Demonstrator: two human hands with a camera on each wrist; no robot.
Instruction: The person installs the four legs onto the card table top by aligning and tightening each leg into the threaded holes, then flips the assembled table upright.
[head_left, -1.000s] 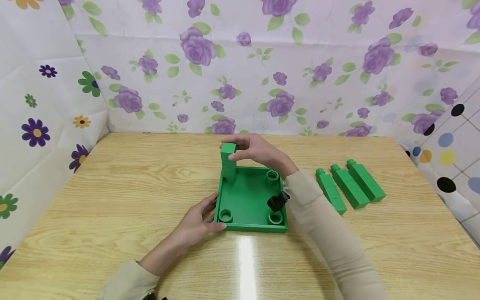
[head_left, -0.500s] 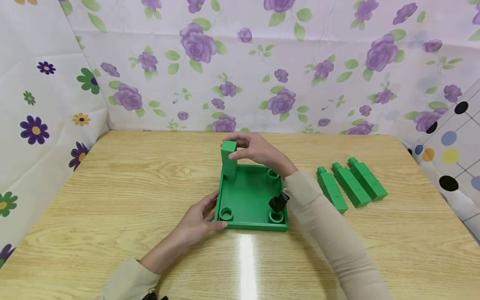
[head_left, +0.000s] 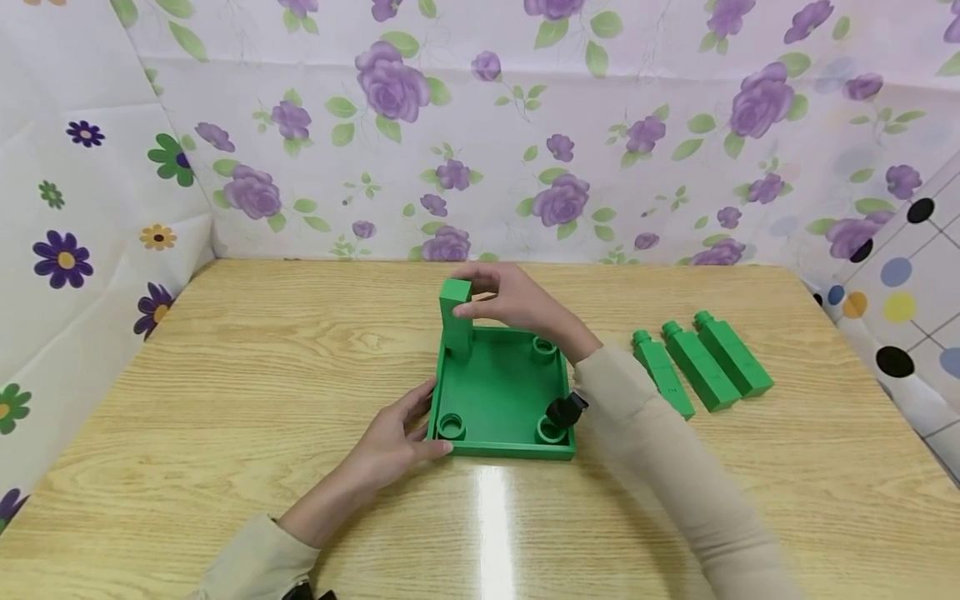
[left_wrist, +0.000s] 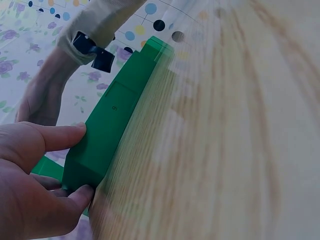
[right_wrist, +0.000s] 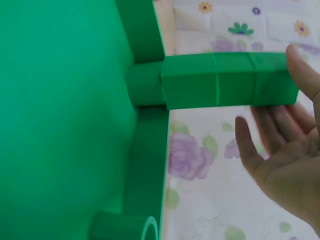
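Note:
A small green square table top (head_left: 498, 392) lies upside down on the wooden table, rim upward, with round sockets in its corners. One green table leg (head_left: 455, 321) stands upright in the far left corner socket. Around its upper end, my right hand (head_left: 513, 296) holds it between thumb and fingers. In the right wrist view the leg (right_wrist: 215, 80) meets the socket (right_wrist: 145, 84), its threads hidden. My left hand (head_left: 390, 442) grips the near left corner, thumb on the front rim and fingers along the left side; the left wrist view shows this rim (left_wrist: 107, 115) closely.
Three loose green legs (head_left: 701, 367) with threaded ends lie side by side on the wooden table (head_left: 262, 375), right of the right forearm. A floral sheet (head_left: 480, 150) hangs behind the table's far edge. A black wrist camera (head_left: 566, 410) hangs over the near right socket.
The right hand's fingers have shifted slightly at the leg's top, and the right forearm has moved a little to the right. The left hand, table top and loose legs stay in place.

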